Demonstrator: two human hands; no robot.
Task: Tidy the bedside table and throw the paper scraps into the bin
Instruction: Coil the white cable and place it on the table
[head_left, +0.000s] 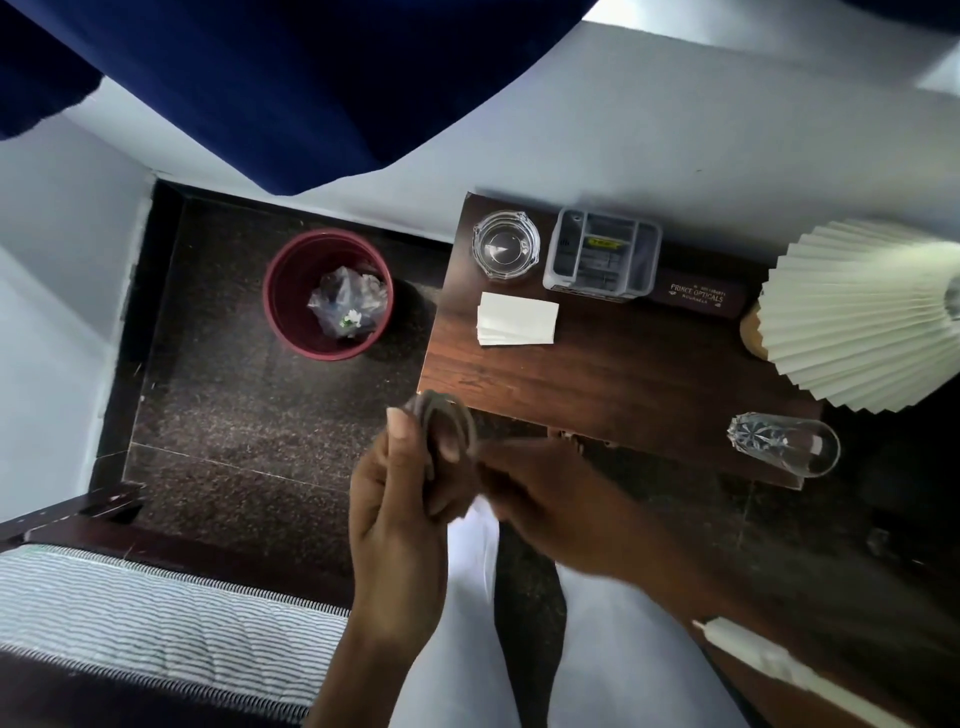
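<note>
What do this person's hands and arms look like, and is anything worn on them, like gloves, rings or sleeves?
Both hands are bare: no gloves, and no rings or watch show. The left hand has fairly long, rounded fingernails and its forearm is uncovered to the frame's edge. The right hand is motion-blurred, so details are unclear; its forearm looks bare too. Pale trousers show below.

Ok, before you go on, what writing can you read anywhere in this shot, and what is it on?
"PRINCE OPTICALS": gold letters on the dark case at the back of the table.
A small line above that and another below it: too small to read.
Yellow label inside the grey organiser: blurred, unreadable.
White cards: blank on the side that shows.
</note>
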